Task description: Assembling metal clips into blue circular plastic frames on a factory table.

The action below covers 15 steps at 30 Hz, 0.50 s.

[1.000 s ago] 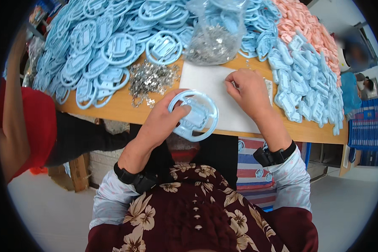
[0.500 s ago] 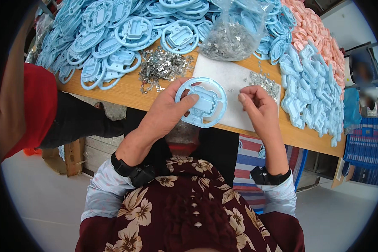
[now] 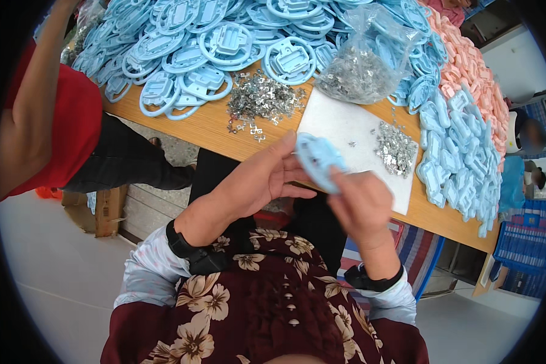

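A light-blue plastic ring-shaped part (image 3: 315,159), like a toy steering wheel, is tilted and blurred by motion above the table's near edge. My right hand (image 3: 365,199) grips its lower right rim between thumb and fingers. Beside its left side is my left hand (image 3: 256,179), open, fingers stretched and spread; whether the fingertips touch the rim I cannot tell. Beyond it, a white sheet (image 3: 333,121) carries a heap of tiny silver metal pieces (image 3: 396,148) at its right. Another heap of flat metal clips (image 3: 262,100) lies left of the sheet on the wooden table (image 3: 212,130).
Many matching blue parts (image 3: 224,45) are piled at the back left. A clear bag of metal pieces (image 3: 364,73) stands behind the sheet. Smaller blue parts (image 3: 458,158) and pink parts (image 3: 473,73) fill the right side. A person in a red top (image 3: 73,121) is close on the left.
The blue part has turned from facing up to tilted. My right hand has come left from above the sheet and taken its rim; my left hand has let go and opened.
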{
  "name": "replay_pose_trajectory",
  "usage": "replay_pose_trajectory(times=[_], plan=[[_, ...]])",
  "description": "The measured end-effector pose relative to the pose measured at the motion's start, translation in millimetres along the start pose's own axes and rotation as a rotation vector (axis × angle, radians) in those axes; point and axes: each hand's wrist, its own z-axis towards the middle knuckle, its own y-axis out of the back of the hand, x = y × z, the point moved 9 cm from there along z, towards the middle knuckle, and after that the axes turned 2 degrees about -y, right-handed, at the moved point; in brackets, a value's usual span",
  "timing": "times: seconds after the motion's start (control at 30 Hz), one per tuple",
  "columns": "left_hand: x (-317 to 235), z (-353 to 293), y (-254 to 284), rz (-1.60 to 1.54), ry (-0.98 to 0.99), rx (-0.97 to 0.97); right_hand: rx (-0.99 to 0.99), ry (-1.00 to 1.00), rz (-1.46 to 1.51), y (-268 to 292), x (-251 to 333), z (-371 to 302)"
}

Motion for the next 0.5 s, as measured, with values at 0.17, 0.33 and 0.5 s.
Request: replay_pose_trajectory(times=[0.17,0.33,0.5], plan=[[-2.8,7.2,21.1,-0.152,-0.06,-0.056,0.127,0.045,0.126,-23.0,20.8,4.9],[-5.2,9.6,17.5,-0.161,-0.056,-0.029,0.042,-0.295,0.196,-15.2,-24.2,-10.5],[-1.0,15.0,2.8,-0.144,-0.033,0.013,0.053,-0.94,0.899,-42.5,-64.2,-42.1]])
